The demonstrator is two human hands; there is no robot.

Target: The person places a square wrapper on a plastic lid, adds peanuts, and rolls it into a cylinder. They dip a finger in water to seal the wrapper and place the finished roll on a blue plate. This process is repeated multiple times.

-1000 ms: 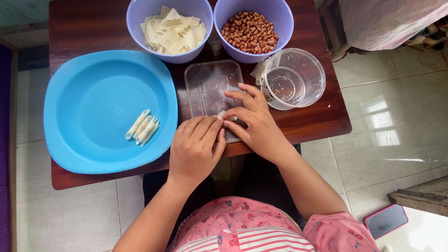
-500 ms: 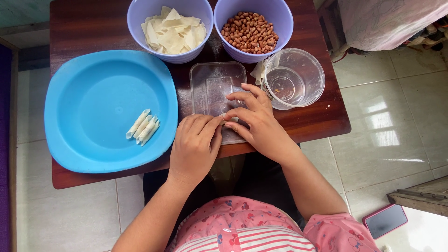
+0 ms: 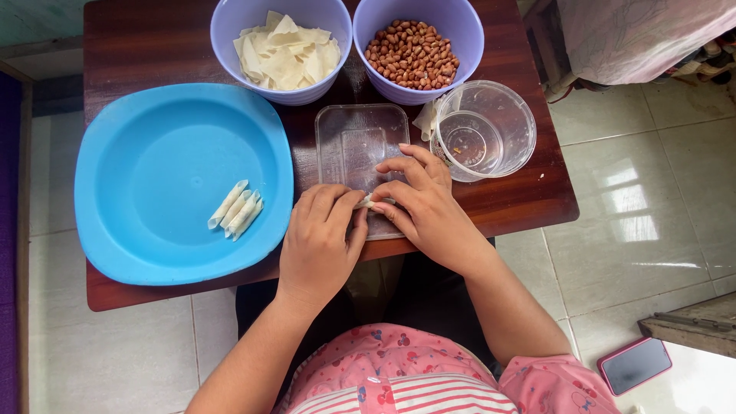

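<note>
**Hand Position at the Wrapper Roll**

While both of our hands meet at the front edge of the desk [image 3: 153,46], we hold a small pale wrapper roll [image 3: 368,202] between them, over the near end of a clear flat lid [image 3: 360,142] that lies on the dark wood.

Our left hand [image 3: 318,241] comes in from the left with its fingers [image 3: 337,205] curled narrow, their tips touching the left end of the roll. Our right hand [image 3: 425,203] comes in from the right with its fingers [image 3: 402,165] bent down over the piece, thumb and forefinger closed on its right end. Most of the roll is hidden beneath the fingertips; only a short pale section shows between the two hands.

The long axis of the roll runs left to right, roughly parallel to the front edge of the desk. Each hand therefore meets one end of that axis, and neither stands clearly nearer: both are touching the piece.

Surrounding items:
- A large blue plate [image 3: 138,138] sits to the left, carrying three finished rolls [image 3: 236,210] side by side, tilted on a diagonal.
- A lilac bowl of cut wrappers [image 3: 285,52] stands at the far side.
- A second lilac bowl of peanuts [image 3: 414,52] stands just beside it.
- A clear round tub [image 3: 483,130] sits to the right, near our right hand.
</note>
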